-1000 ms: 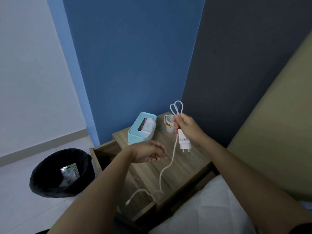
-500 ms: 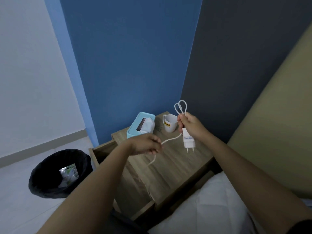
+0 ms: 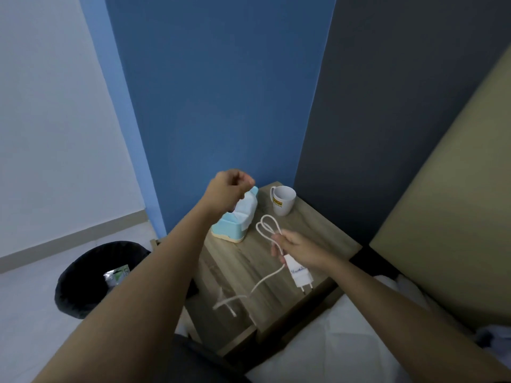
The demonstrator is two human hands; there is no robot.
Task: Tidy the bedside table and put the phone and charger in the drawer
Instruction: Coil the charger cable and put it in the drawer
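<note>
- Head view, right hand (image 3: 300, 251): forearm reaches in from the lower right, hand low over the table (image 3: 326, 239); fingers (image 3: 276, 248) closed around the charger (image 3: 300, 275) and two loops of its white cable (image 3: 266, 226). Plug pins point down toward the table's near edge.
- Left hand (image 3: 231, 189): arm stretched forward and raised, fist loosely curled in front of the tissue box (image 3: 235, 225); whether the fingers pinch anything, I cannot tell.
- Cable tail: hangs from the right hand, free end blurred just above the tabletop.
- Change from half a second ago: left hand was pinching the cable at table height, now lifted away from it; right hand has dropped lower.
- Mug (image 3: 282, 200): upright at the table's back corner.
- Bin (image 3: 83, 275): black-lined, on the floor at left.
</note>
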